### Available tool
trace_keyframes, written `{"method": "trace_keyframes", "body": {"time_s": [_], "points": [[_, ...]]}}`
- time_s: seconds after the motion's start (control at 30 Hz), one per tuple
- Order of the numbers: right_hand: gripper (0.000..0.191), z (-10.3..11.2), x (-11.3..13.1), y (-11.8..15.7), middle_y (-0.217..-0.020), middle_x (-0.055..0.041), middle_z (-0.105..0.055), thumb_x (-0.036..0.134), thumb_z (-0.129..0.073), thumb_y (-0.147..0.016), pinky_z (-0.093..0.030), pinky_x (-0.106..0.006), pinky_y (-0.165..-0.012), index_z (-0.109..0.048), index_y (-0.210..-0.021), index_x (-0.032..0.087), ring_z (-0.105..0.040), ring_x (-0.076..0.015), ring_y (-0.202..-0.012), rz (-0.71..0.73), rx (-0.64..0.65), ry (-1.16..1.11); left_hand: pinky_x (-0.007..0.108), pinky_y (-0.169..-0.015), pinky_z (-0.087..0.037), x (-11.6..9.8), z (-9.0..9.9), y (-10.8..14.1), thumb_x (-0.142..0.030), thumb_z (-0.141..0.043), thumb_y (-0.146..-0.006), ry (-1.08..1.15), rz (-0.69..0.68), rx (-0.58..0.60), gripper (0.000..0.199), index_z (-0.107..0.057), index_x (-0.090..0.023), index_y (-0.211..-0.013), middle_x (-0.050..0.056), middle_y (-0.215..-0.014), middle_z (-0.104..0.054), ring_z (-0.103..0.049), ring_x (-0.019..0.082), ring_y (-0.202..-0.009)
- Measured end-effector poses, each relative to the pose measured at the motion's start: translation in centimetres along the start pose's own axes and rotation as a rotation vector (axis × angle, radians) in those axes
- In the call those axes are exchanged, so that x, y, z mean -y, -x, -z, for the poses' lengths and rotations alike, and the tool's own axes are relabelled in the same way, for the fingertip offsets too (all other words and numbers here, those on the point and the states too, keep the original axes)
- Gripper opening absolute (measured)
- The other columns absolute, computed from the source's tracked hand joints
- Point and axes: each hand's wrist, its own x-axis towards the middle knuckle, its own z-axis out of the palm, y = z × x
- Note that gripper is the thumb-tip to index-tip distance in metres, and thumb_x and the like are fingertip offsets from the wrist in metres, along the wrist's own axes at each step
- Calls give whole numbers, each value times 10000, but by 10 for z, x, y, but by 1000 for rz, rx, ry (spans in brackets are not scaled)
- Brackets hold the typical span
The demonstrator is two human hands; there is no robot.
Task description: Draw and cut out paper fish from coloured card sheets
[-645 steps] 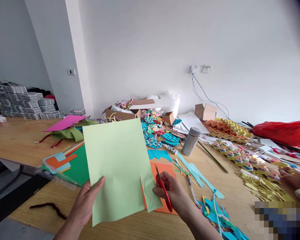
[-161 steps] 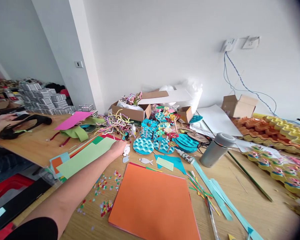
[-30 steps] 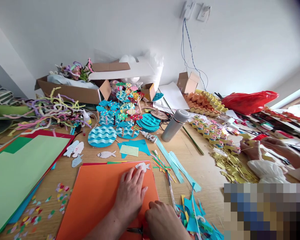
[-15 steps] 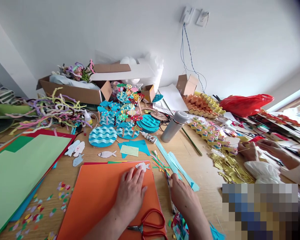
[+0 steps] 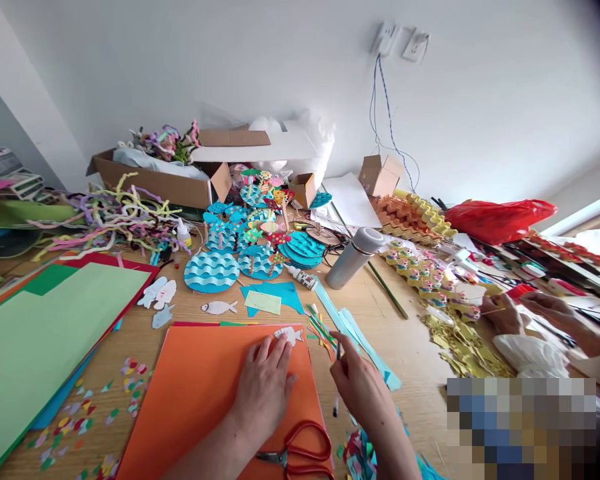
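My left hand (image 5: 265,383) lies with fingers spread on an orange sheet (image 5: 200,380), its fingertips at a white paper fish (image 5: 289,334) near the sheet's top edge. To the right of the sheet, my right hand (image 5: 357,380) has its fingers closed on a dark pen (image 5: 336,403), its index finger stretched forward. Red-handled scissors (image 5: 307,443) rest on the orange sheet below my left hand. Another paper fish (image 5: 219,307) lies above the sheet, beside a blue paper piece (image 5: 285,295) with a pale green slip on it.
A grey bottle (image 5: 354,259) stands beyond my right hand. Green sheets (image 5: 55,333) are stacked at the left. Blue wavy discs (image 5: 211,272), glue bottles and pipe cleaners fill the back. Another person's hands (image 5: 545,313) work at the right.
My right hand has lifted slightly and taken hold of the pen, which lay beside it. My left hand stays on the sheet by the fish. The whole view has shifted a little.
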Motion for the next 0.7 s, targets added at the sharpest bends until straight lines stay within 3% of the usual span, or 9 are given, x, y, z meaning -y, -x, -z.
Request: {"method": "trace_keyframes", "body": {"time_s": [0.07, 0.17, 0.23, 0.3, 0.43, 0.53, 0.7], "points": [[273, 1, 1, -2, -588, 5, -543, 259, -422, -840, -391, -260, -513, -600, -1030, 175, -527, -161, -532, 10, -50, -393, 450, -991, -373, -1, 2, -1, -323, -423, -908, 9, 16, 26, 457, -441, -204, -1349, 25, -1396, -471, -413, 273, -1229], [280, 3, 6, -3, -694, -49, -619, 390, -501, -835, -443, -268, -513, -599, -956, 156, -577, -176, -617, 20, -9, -928, 446, -993, -375, -3, 5, -2, -314, -436, -903, 24, 31, 45, 465, -438, -199, -1354, 35, -1403, -463, -420, 274, -1225], [283, 3, 14, -5, -830, -79, -666, 374, -615, -785, -475, -282, -574, -565, -982, 177, -613, -193, -729, 53, 8, -1132, 443, -992, -378, -3, 6, -3, -317, -443, -901, 36, 36, 52, 470, -437, -196, -1355, 37, -1407, -458, -422, 274, -1226], [280, 4, 26, -7, -805, -58, -673, 340, -677, -753, -471, -276, -590, -533, -947, 199, -611, -179, -716, 76, -2, -1238, 445, -993, -379, -3, 5, -3, -322, -455, -895, 45, 39, 58, 477, -437, -190, -1353, 37, -1410, -454, -418, 277, -1232], [243, -4, 56, -20, -543, 28, -566, 411, -607, -819, -404, -240, -518, -552, -879, 182, -491, -112, -498, 102, -35, -1283, 454, -986, -381, -3, 3, -3, -323, -465, -891, 53, 38, 49, 480, -436, -185, -1350, 43, -1421, -440, -413, 282, -1235], [312, -21, 67, -34, -527, 45, -514, 468, -570, -830, -373, -229, -490, -600, -875, 161, -445, -99, -476, 103, -125, -1174, 455, -984, -380, -3, 2, -3, -325, -456, -896, 56, 41, 34, 485, -423, -181, -1358, 52, -1423, -435, -405, 284, -1246], [353, -53, 63, -48, -562, 25, -524, 500, -537, -837, -392, -249, -513, -558, -713, 170, -476, -121, -522, 78, -203, -862, 454, -1000, -367, -3, 4, -2, -309, -434, -906, 66, 31, 35, 461, -446, -153, -1339, 79, -1413, -445, -423, 280, -1237]]}}
